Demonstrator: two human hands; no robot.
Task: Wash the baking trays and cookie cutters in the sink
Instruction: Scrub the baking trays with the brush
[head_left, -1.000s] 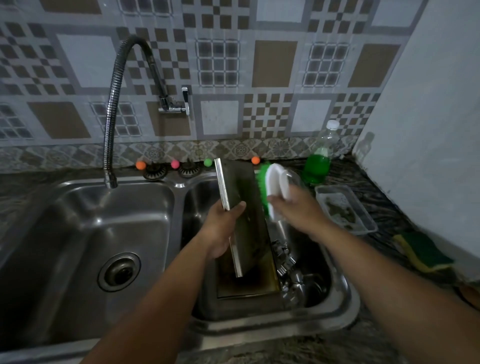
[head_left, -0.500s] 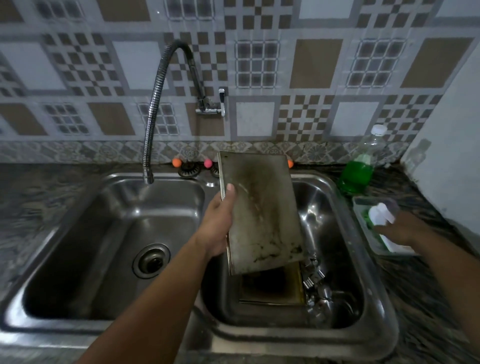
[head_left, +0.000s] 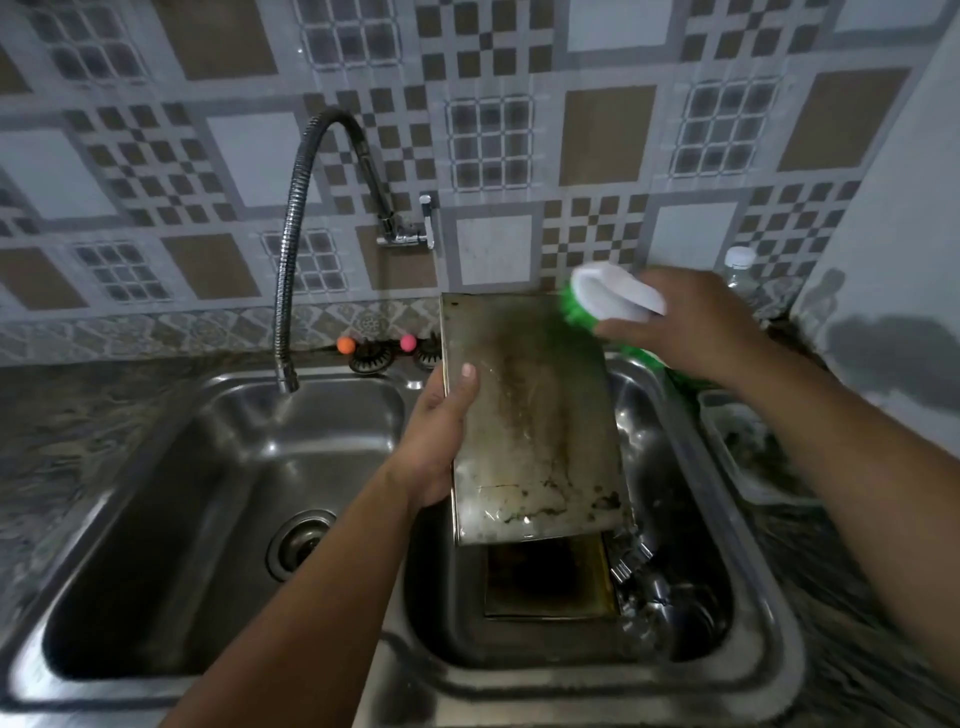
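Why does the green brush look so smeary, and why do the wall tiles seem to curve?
Head view: the brush in the right hand is motion-blurred; the tray in the left hand looks sharper; the wide-angle lens bends the tiles; lighting is dim.

Baking tray (head_left: 535, 421), centre frame: flat metal rectangle, stained brown and smeared, tilted up on end over the right basin of the sink (head_left: 748, 597). Second tray (head_left: 545, 582) lies flat on that basin's floor, dark, scorched. Cookie cutters (head_left: 636, 564), shiny metal, piled just right of it, shapes unclear.
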